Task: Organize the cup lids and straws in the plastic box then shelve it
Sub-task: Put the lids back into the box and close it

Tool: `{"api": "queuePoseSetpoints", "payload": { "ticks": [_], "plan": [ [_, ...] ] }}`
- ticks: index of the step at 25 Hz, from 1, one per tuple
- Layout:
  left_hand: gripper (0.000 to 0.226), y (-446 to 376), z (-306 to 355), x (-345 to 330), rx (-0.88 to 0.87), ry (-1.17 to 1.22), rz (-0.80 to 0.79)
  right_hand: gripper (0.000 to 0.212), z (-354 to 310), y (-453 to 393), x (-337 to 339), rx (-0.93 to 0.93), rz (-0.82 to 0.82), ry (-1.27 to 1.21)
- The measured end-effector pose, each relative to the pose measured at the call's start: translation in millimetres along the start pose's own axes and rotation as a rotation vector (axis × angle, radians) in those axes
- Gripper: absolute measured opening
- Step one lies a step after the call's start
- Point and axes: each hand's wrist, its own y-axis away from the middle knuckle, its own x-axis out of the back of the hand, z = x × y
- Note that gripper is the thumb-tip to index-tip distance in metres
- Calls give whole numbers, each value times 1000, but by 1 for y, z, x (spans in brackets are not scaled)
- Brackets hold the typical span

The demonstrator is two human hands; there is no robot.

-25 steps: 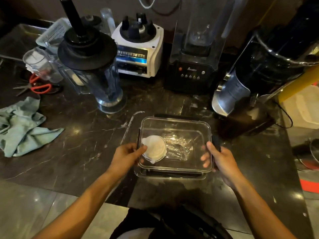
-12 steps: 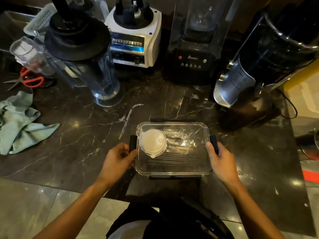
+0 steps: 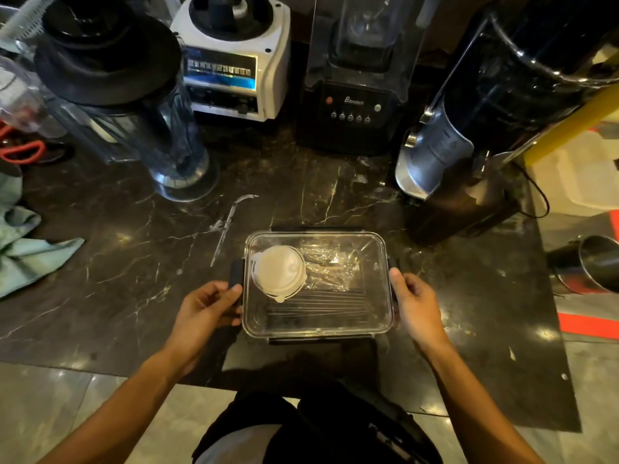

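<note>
Scissors (image 3: 23,149) and green cloth (image 3: 20,249) cut off at left edge; right hand's fingers behind plastic box (image 3: 318,329).

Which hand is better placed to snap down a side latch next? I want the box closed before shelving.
Left, slightly: the left hand has its thumb on the left latch of the plastic box; the right hand grips lower down.

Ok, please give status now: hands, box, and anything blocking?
Left hand and right hand grip the plastic box at its side latches. Cup lids and straws inside, lid on. Counter ahead crowded with blenders.
</note>
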Motion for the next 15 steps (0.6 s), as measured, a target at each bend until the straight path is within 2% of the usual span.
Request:
{"api": "queuePoseSetpoints", "payload": {
  "ticks": [3,5,7,9,15],
  "plan": [
    [30,1,-1,2,-7,1,16,42,-3,-4,-3,63,21,97],
    [22,1,-1,4,-19,-12,35,42,-5,-4,-2,120,48,187],
    [15,1,1,1,-77,-84,92,42,-9,0,0,200,74,329],
    [19,-1,4,-2,-137,-197,157,40,-10,3,1,271,74,394],
    [12,-2,4,-4,-83,-100,133,47,-11,-8,-6,182,86,254]
  ]
}}
